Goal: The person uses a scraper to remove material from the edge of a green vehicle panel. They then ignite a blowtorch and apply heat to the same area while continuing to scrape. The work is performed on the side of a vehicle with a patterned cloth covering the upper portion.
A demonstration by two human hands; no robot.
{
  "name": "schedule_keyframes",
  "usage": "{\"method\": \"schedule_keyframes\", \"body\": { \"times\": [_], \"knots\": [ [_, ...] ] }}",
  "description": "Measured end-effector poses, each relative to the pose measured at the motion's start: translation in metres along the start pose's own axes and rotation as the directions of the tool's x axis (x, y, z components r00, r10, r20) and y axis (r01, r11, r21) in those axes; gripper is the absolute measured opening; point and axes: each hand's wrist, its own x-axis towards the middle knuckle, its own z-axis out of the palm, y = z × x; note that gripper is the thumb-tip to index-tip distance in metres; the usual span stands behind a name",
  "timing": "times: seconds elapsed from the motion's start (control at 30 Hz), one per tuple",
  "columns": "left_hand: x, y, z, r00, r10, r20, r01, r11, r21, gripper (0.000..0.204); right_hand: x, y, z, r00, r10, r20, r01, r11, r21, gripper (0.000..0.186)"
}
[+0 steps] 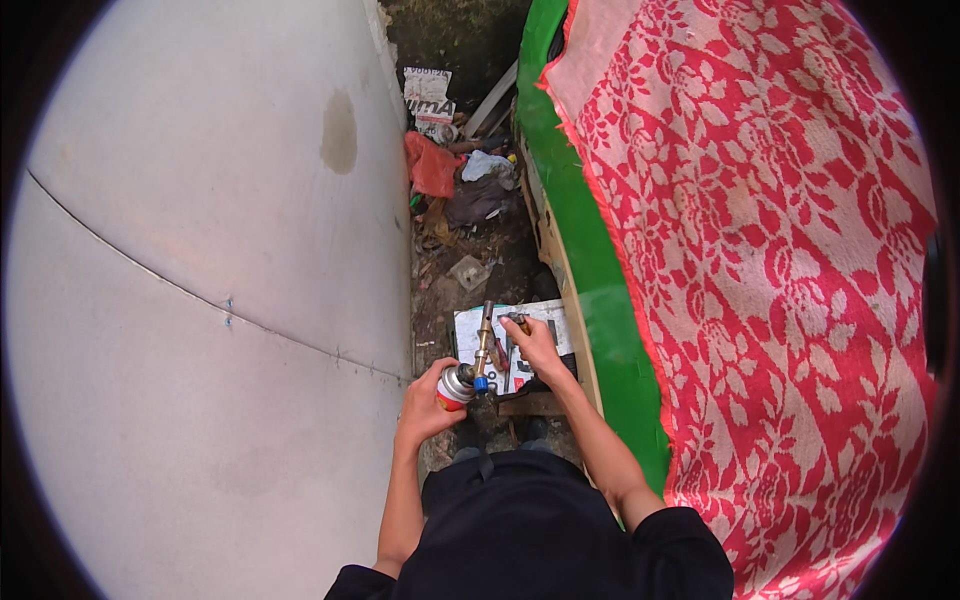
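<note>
My left hand (418, 408) is closed around a gas canister (451, 402), which is tilted, with a red and white lower part. A blowtorch head (482, 352) is fitted to the canister; its metal tube points away from me, and a blue knob (481, 384) is at its near end. No flame can be made out. My right hand (538, 350) grips a small dark object (517, 321) that looks like a lighter, just right of the tube's far end. Beneath both hands lies a white printed board (468, 328) with a red-handled tool (498, 356) on it.
A large grey panel wall (220, 240) rises close on my left. To the right stands a green surface (610, 340) with a red and pink floral cloth (780, 250) over it. Litter, including a red plastic bag (431, 165), covers the narrow ground ahead.
</note>
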Motion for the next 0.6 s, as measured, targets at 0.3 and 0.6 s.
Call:
{"method": "schedule_keyframes", "body": {
  "times": [0.3,0.6],
  "knots": [
    [-0.003,-0.002,-0.004,1.0,-0.011,0.008,0.011,1.0,-0.001,0.069,-0.013,-0.017,-0.001,0.996,0.059,0.06,-0.074,0.955,0.287,0.031],
    [-0.004,0.002,-0.007,0.999,-0.01,0.041,0.01,1.0,0.01,0.069,0.006,-0.01,-0.007,0.996,0.052,0.072,-0.064,0.982,0.18,0.04]
  ]
}}
